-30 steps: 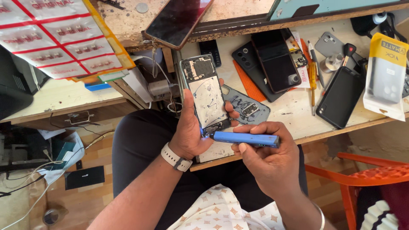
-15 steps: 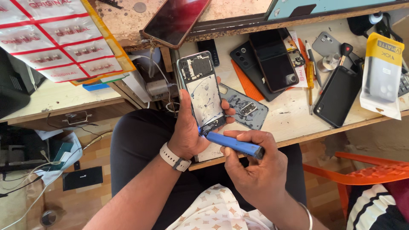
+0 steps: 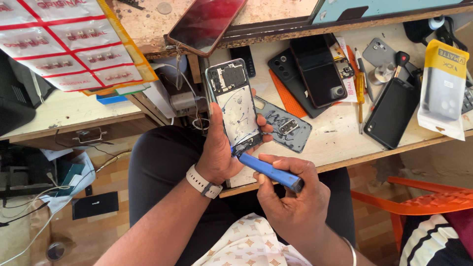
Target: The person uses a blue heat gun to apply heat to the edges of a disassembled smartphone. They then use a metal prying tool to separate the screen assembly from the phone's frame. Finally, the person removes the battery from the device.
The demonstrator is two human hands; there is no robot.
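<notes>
My left hand grips an opened phone with its back cover off, held upright over my lap at the table's front edge. Its bare inner plate and dark upper board face me. My right hand holds a blue screwdriver whose tip touches the phone's lower end. A grey watch sits on my left wrist. The removed grey back cover lies on the table just right of the phone.
The wooden table carries several phones, a black one at right, a packaged phone case, an orange mat and a yellow screwdriver. A red-screened phone rests on the upper shelf. An orange chair stands at right.
My right hand has tilted the blue screwdriver from lying level to pointing up-left, bringing its tip onto the phone's lower end. The left hand has kept the phone steady.
</notes>
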